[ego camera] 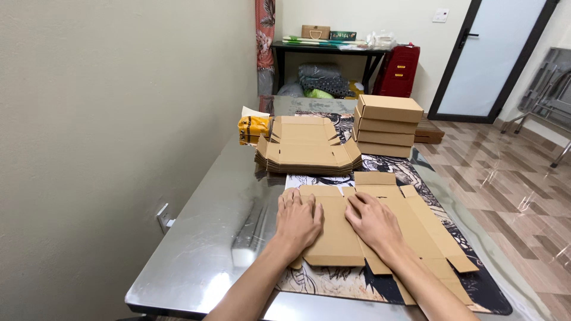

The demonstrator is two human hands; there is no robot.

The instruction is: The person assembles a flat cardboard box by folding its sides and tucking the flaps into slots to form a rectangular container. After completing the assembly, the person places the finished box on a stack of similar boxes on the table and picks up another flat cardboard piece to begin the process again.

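A flat, unfolded brown cardboard box blank lies on a printed mat in front of me. My left hand presses palm-down on the blank's left panel, fingers together. My right hand lies flat on the middle of the blank, just right of the left hand. Neither hand grips anything. Beyond the blank sits a stack of several flat box blanks. To its right stands a pile of several folded, closed cardboard boxes.
The shiny metal table runs along a wall on the left. A yellow packet lies by the flat stack. Further back are a dark side table with items, a red case, and a door. Tiled floor is on the right.
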